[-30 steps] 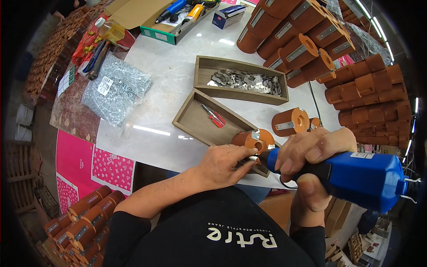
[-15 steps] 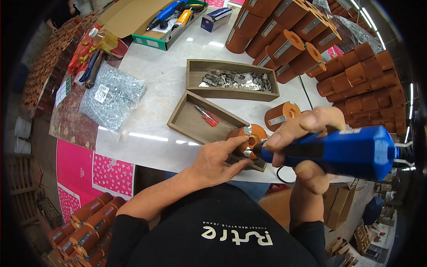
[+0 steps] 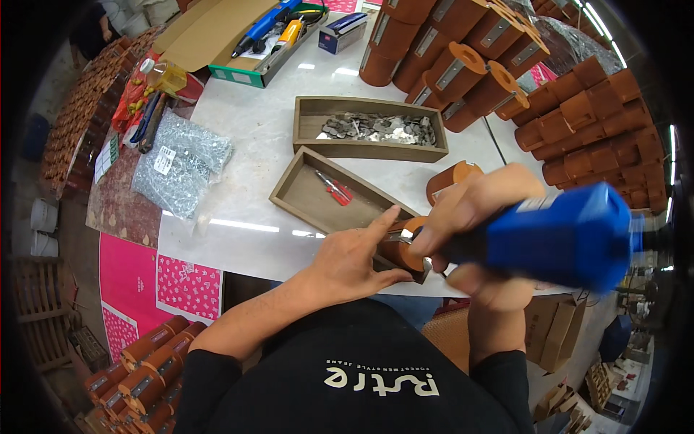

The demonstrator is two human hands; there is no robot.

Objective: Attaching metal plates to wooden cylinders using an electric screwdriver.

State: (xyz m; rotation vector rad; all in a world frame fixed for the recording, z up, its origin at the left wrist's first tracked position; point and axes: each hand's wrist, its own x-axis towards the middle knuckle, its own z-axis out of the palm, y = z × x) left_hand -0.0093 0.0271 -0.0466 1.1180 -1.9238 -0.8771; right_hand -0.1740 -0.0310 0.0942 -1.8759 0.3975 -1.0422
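Note:
My left hand (image 3: pixel 345 266) steadies an orange-brown cylinder (image 3: pixel 397 253) with metal pieces on it, thumb and forefinger on either side. The cylinder is at the near end of a long wooden tray (image 3: pixel 289 182), partly hidden by my hands. In my right hand (image 3: pixel 477 220) is a blue power screwdriver (image 3: pixel 553 239), blurred by motion, its tip end close to the cylinder's right side. Whether the tip touches it is hidden behind my fingers. Just beyond my right hand stands another brown cylinder (image 3: pixel 450 179). A small red-handled screwdriver (image 3: pixel 337 191) lies in the tray.
Behind is a wooden box (image 3: pixel 370 149) of small flat metal pieces. Stacked brown cylinders (image 3: pixel 452 69) rise at the back right. A clear bag of metal hardware (image 3: pixel 184 163) lies left, near a bottle (image 3: pixel 170 76) and an open carton (image 3: pixel 242 72) of tools.
The blue power screwdriver and my right hand have shifted slightly left. The held cylinder has turned, so its holed end no longer faces up. My left forefinger has straightened along it.

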